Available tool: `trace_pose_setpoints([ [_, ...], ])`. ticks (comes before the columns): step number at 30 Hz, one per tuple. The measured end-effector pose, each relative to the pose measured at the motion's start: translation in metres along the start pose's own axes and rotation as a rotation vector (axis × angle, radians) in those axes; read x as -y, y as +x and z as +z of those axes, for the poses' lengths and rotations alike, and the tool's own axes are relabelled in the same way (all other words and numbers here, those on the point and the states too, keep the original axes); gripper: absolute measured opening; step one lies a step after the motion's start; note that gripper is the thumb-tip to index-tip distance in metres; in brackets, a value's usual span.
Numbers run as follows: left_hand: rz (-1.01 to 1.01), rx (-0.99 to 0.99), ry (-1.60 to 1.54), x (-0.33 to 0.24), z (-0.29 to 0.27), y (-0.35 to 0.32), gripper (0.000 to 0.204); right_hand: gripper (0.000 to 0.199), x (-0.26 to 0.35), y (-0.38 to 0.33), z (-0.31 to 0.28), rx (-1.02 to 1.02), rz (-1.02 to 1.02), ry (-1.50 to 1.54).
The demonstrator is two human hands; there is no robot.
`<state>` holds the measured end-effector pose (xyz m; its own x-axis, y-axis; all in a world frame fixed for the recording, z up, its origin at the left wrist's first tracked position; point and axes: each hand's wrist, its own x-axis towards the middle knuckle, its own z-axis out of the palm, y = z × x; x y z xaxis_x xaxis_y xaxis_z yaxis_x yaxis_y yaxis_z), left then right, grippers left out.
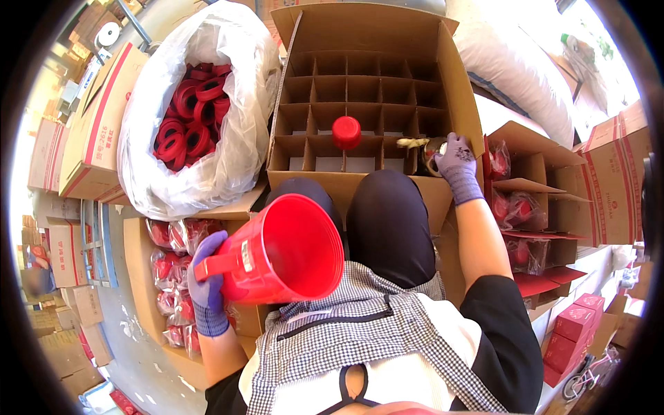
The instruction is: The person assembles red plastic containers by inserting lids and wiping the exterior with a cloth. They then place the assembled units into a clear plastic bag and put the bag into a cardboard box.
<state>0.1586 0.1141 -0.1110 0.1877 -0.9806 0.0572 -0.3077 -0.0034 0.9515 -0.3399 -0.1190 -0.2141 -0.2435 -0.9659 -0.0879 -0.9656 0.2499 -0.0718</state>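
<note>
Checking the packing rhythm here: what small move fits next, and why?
Probably lower the item under the right hand fully into its cell of the divided carton. That hand rests at the front right cell; the left hand holds a red cup ready.

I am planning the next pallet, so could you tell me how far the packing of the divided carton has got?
One red-capped item stands in the divided carton. The right hand is at a front-right cell with a shiny object; the left hand holds a red mug. Nearly all other cells look empty.

Bag [228, 149] left of divided carton [360, 97]
</note>
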Motion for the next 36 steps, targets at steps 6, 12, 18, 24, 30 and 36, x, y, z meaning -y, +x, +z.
trace_pose_setpoints([
  [6,0.019,0.213,-0.379,-0.017,0.003,0.005,0.066,0.050,-0.019,-0.122,-0.122,-0.456,-0.241,0.417],
  [12,0.483,0.811,-1.185,-0.022,0.078,0.036,0.047,0.028,-0.010,-0.206,-0.152,-0.054,-0.092,1.634],
  [18,0.414,0.623,-1.460,-0.053,0.087,0.004,0.041,0.022,0.032,-0.266,-0.060,0.700,0.050,2.024],
  [24,0.333,0.533,-1.270,-0.064,0.050,-0.053,0.039,0.066,0.074,-0.287,-0.082,0.535,-0.739,1.350],
  [30,0.220,0.426,-1.172,-0.096,0.101,-0.013,0.037,0.114,0.064,-0.265,-0.164,0.200,-0.649,0.633],
  [36,0.125,0.409,-0.752,-0.103,0.110,0.015,0.035,0.101,-0.018,-0.278,-0.117,0.413,-0.308,1.219],
])
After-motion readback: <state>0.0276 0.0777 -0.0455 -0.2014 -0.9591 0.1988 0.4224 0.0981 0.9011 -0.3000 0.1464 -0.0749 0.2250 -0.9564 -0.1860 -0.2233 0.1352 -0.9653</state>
